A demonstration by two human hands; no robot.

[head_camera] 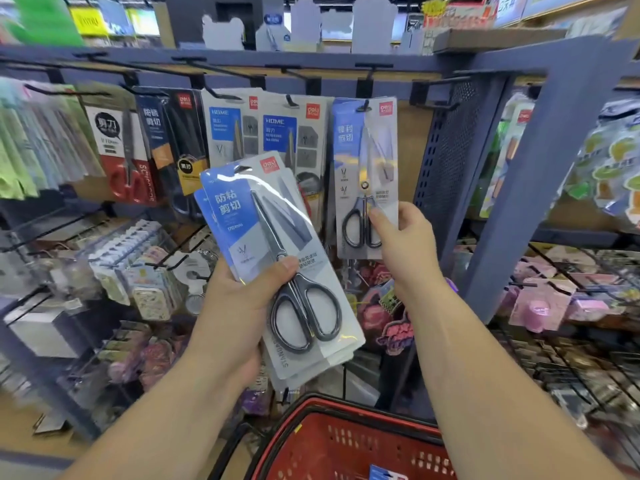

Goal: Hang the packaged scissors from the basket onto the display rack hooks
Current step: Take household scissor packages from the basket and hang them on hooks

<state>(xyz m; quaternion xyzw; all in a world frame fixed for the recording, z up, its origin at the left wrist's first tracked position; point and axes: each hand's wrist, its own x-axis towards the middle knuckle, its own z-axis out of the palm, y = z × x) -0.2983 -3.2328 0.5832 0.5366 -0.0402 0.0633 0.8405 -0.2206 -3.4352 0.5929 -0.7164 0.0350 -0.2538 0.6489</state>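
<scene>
The left hand (242, 299) grasps a stack of packaged scissors (242, 220), with the thumb laid across the front of the top card just above the black handles and the fingers behind. The top card is blue and grey. It reads "防粘剪切" in white with "170mm" below, and has a red deli logo at its upper corner. Edges of more cards like it fan out beneath. The stack is held tilted in front of the display rack (561, 161) and above the red basket (346, 441), which sits low in front of the rack.

The right hand (405, 244) pinches the hanging pack (349, 161) near its lower right corner, thumb on the front beside the scissor handles, fingers behind. That pack hangs upright from a black hook (364, 106) near the right end of the rack's top rail. It reads "锋利剪切" and carries the red deli logo at its top right corner.

Left of it along the same rail hang two grey packs (225, 129) headed "HOME" on blue panels, each with the deli logo. Next comes a dark pack (156, 133) reading "防锈剪切". Beyond that is a red and white pack (114, 147) with "剪刀" in a black bubble and "SCISSORS" down its side. The smaller print is too blurred to read.
</scene>
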